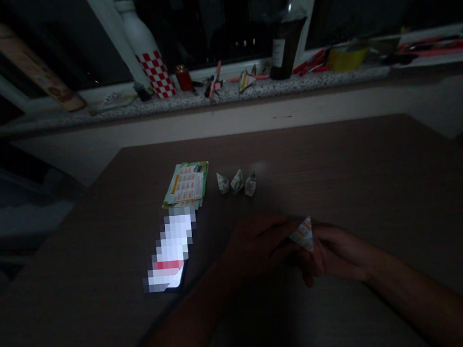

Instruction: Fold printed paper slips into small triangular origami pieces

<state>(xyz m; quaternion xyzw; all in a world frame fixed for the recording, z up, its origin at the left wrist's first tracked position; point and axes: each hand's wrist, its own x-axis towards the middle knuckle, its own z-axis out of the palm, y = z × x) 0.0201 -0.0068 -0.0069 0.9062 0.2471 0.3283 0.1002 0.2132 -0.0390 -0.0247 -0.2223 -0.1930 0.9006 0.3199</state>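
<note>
Left hand (262, 243) and right hand (339, 250) meet over the table (358, 184), fingers of both pinching folded printed paper (304, 234).

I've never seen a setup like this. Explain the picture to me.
There is no robot here, just a person's two bare hands. The single picture comes from a camera worn on the head, looking forward and down. It is dim, but the left hand and right hand hold a folded printed paper between them. On the table lie a lit phone, its screen blurred out, a stack of printed sheets and three small folded paper shapes. A checkered bottle stands on the windowsill behind.
</note>
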